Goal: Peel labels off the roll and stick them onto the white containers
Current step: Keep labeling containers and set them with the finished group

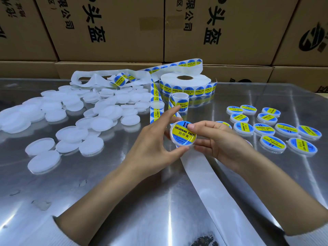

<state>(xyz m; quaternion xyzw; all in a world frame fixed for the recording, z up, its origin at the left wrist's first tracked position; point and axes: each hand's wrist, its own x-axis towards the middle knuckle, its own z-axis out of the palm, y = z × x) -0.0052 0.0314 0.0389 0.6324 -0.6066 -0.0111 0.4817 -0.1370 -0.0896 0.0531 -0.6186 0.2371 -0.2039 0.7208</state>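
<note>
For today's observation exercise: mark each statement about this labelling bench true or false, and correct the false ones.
1. Both hands hold one labelled container. True.
2. The unlabelled containers lie to the person's right. False: they are piled on the left.
3. The label roll lies flat on the table. True.
4. The finished containers are stacked in a tower. False: they lie side by side on the right.
</note>
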